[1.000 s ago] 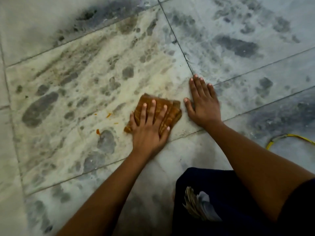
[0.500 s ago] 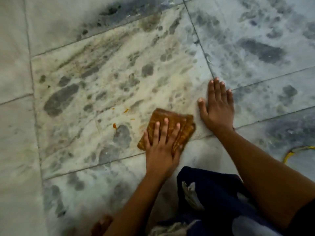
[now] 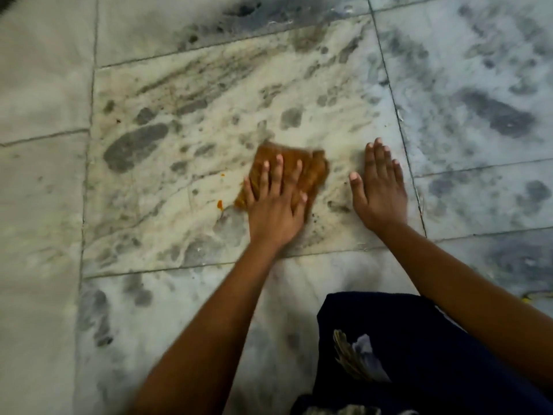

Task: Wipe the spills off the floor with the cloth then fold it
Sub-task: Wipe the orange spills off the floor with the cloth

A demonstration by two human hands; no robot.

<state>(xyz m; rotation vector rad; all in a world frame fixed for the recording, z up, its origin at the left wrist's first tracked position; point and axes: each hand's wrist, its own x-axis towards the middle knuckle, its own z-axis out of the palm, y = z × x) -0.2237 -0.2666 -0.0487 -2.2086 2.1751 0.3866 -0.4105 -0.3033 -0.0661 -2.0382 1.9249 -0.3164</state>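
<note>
Left hand [image 3: 275,205] flat (fingers spread) on cloth [image 3: 302,172], right hand [image 3: 380,190] braced.

Dark blue garment [image 3: 434,354] bottom right; yellow cable [image 3: 538,295] right edge.

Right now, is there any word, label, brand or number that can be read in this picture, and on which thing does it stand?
None can be read.
Brown cloth: woven pattern only, no lettering.
Dark garment: a pale printed patch, blurred, no letters legible.
Marble floor tiles: only veins, stains and orange spill spots.
</note>
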